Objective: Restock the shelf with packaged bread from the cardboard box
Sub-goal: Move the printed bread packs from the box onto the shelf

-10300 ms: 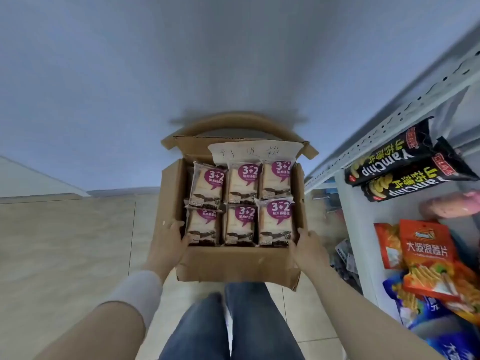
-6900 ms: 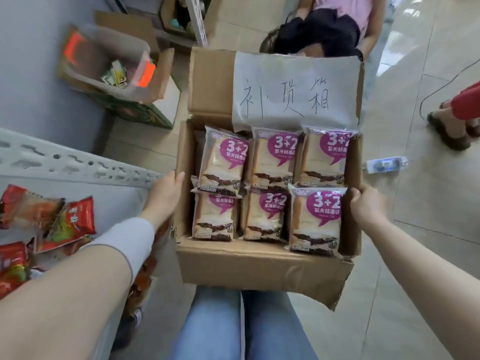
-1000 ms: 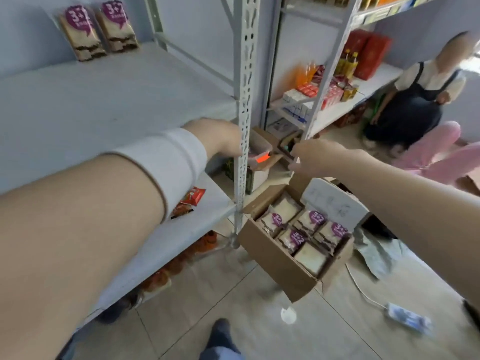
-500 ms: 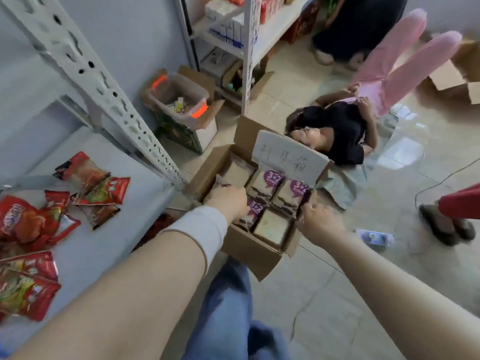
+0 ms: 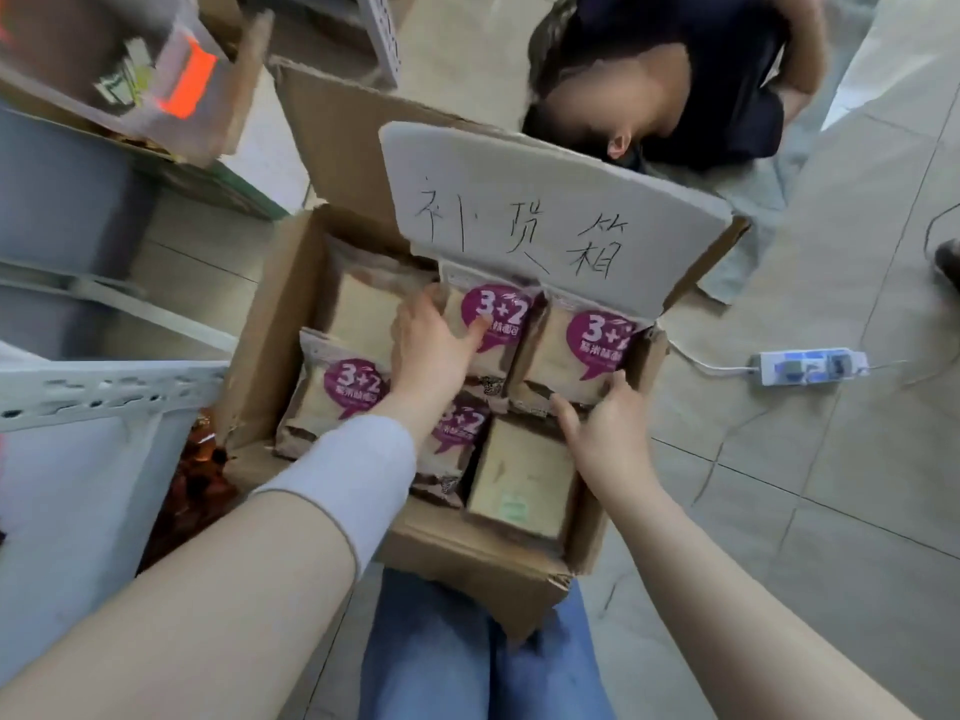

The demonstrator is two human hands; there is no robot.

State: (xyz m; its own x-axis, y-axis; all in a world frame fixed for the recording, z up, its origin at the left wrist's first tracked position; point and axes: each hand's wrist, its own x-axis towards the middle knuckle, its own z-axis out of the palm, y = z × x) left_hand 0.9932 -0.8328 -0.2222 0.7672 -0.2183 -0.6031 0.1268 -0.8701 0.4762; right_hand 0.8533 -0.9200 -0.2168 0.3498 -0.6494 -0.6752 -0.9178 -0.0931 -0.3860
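Grey metal shelf (image 5: 104, 392) fills the left edge, with red snack bags (image 5: 197, 475) showing under it. Just right of the shelf, an open cardboard box (image 5: 260, 356) rests on the person's knees, in blue jeans (image 5: 467, 657). The box holds bread packets (image 5: 337, 402) lying flat in two rows, most with a purple "3+2" label facing up. A paper sign (image 5: 545, 226) with handwritten characters is fixed to the box's far flap and hangs over the far row.

A left hand (image 5: 436, 350), with a pale sleeve at the wrist, reaches into the box; its fingers lie spread and fairly straight on the far middle packet (image 5: 498, 324). A right hand (image 5: 602, 433) reaches in beside it, fingers apart, fingertips touching the near edge of the far right packet (image 5: 587, 356). Neither packet is lifted.

Beyond the box, another person (image 5: 701, 70) in dark clothes is on the tiled floor (image 5: 831, 511). Further right on the floor lies a white power strip (image 5: 810, 366).
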